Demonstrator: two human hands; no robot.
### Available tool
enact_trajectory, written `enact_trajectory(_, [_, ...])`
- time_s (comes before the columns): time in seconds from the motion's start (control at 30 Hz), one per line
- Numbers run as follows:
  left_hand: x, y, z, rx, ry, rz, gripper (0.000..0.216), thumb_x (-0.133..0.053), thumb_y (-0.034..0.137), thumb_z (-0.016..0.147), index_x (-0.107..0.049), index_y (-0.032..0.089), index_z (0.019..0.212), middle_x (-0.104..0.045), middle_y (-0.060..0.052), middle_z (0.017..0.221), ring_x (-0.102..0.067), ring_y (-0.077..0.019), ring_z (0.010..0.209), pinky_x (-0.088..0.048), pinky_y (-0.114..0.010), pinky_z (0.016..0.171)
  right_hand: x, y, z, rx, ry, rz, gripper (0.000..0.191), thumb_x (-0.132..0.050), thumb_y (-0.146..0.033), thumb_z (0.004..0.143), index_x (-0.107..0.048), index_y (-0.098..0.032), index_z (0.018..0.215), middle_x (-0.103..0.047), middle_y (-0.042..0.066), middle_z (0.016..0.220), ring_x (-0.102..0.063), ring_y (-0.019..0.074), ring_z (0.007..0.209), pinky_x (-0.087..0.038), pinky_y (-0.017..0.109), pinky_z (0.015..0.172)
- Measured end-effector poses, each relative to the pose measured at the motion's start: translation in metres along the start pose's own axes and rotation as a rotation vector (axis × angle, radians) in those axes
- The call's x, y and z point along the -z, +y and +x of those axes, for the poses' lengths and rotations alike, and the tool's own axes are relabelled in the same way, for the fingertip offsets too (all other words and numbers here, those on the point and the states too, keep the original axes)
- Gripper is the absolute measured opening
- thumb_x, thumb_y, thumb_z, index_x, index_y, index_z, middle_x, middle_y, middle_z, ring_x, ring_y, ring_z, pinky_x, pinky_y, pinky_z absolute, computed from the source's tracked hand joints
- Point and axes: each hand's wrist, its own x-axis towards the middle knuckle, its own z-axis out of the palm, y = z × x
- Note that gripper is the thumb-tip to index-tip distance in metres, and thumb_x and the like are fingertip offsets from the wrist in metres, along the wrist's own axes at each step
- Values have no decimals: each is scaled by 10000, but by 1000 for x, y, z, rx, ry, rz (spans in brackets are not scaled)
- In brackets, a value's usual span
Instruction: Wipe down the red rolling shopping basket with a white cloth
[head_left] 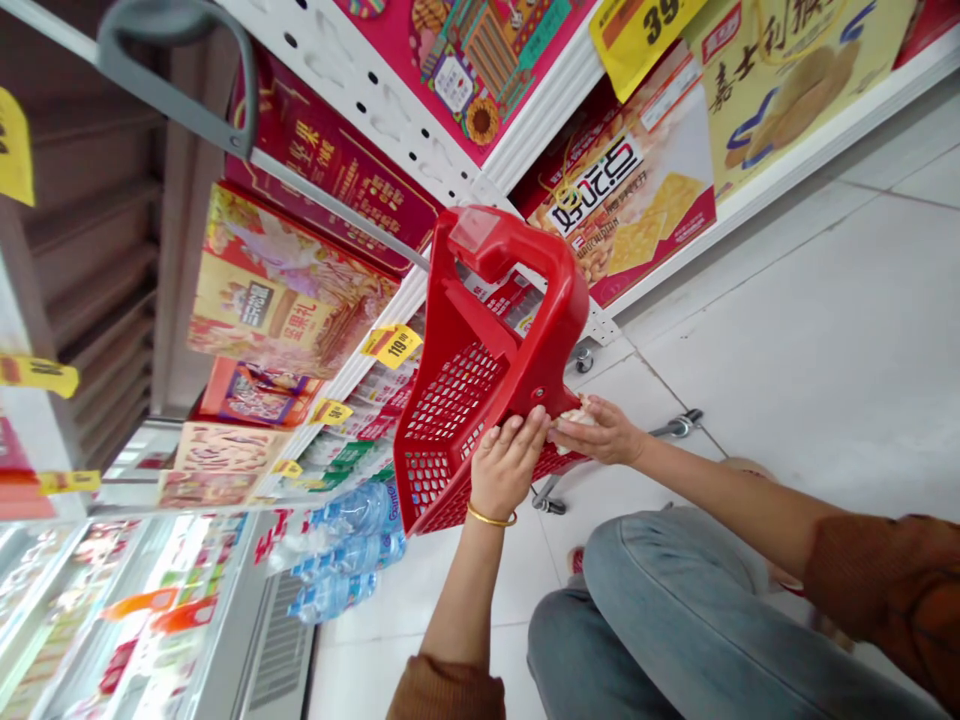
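A red plastic shopping cart point(517, 372) with mesh sides and a thick looped handle stands before me, tilted in this slanted view. My left hand point(506, 460), a gold bangle at its wrist, lies flat against the cart's side below the handle, fingers stretched out. Beside it, my right hand point(609, 432) pinches a crumpled whitish wad point(577, 418), which looks like tissue or cloth, against the cart's lower handle area. Part of the wad is hidden by the fingers.
Shelves with boxed snacks point(637, 190) and gift boxes point(289, 310) run close behind the cart. Packs of bottled water point(349, 550) stand on the floor near a lit fridge point(255, 640). Cart casters point(682, 423) rest on pale floor tiles point(832, 340) by my bent knees.
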Motion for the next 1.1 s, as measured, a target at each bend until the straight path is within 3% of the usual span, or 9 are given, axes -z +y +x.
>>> enact_trajectory(0.17, [-2, -3, -5, -17, -30, -6, 519, -365, 89, 915, -438, 178, 1421, -509, -14, 1411, -131, -111, 1466, -45, -322, 1233, -1, -5, 24, -24, 25, -90, 399, -575, -56, 844, -640, -309, 1145, -569, -65, 1327, -28, 224, 1473, -291, 420, 1185])
enact_trajectory(0.3, [2, -4, -6, -28, 12, -57, 539, -358, 67, 902, -414, 157, 1431, -492, -41, 1429, -163, -115, 1457, -118, -316, 1228, 0, -5, 35, -22, 80, -114, 383, -574, -70, 857, -629, -304, 1155, -605, -50, 1278, -96, 193, 1468, -286, 406, 1187])
enact_trajectory(0.37, [5, -4, -4, -11, 38, -62, 569, -360, 58, 894, -374, 165, 1454, -476, -41, 1441, -144, -110, 1457, -118, -311, 1228, 2, -3, 36, -18, 26, -139, 387, -554, -82, 876, -623, -327, 1167, -645, -54, 1209, -195, 157, 1446, -273, 387, 1193])
enact_trajectory(0.5, [8, -3, 4, 160, 73, -72, 674, -346, 7, 876, -185, 142, 1517, -357, -96, 1504, -111, -138, 1458, -126, -351, 1227, 6, 4, 35, -59, -204, -152, 361, -524, -135, 911, -642, -392, 1135, -693, -60, 1107, -459, 148, 1301, -330, 357, 1161])
enact_trajectory(0.63, [4, -1, 10, 230, 55, -193, 729, -340, 3, 885, -38, 168, 1529, -219, -142, 1552, -176, -194, 1450, -280, -439, 1181, 8, 11, 47, -42, -143, -16, 391, -556, -124, 887, -632, -414, 1137, -688, -81, 1137, -322, 139, 1392, -300, 357, 1173])
enact_trajectory(0.77, [0, 1, 11, 288, 92, -262, 742, -334, 5, 887, 6, 167, 1526, -197, -162, 1560, -184, -197, 1454, -319, -466, 1157, 14, 11, 69, -20, -93, -58, 442, -536, -117, 884, -598, -425, 1195, -667, -85, 1189, -234, 133, 1434, -267, 358, 1187])
enact_trajectory(0.97, [14, 16, 26, 405, 92, -341, 633, -337, 103, 944, -97, 167, 1526, -381, -160, 1504, -267, -195, 1440, -318, -476, 1156, 30, 7, 114, 0, 8, -209, 382, -463, -184, 927, -591, -376, 1232, -651, -50, 1231, -337, 183, 1399, -201, 412, 1208])
enact_trajectory(1.1, [22, 45, 54, 709, 176, -446, 511, -270, 162, 982, -251, 166, 1493, -406, -130, 1498, -304, -196, 1429, -249, -472, 1187, 42, 9, 137, 28, -8, -195, 382, -453, -189, 939, -565, -327, 1277, -648, -25, 1241, -408, 189, 1358, -144, 414, 1221])
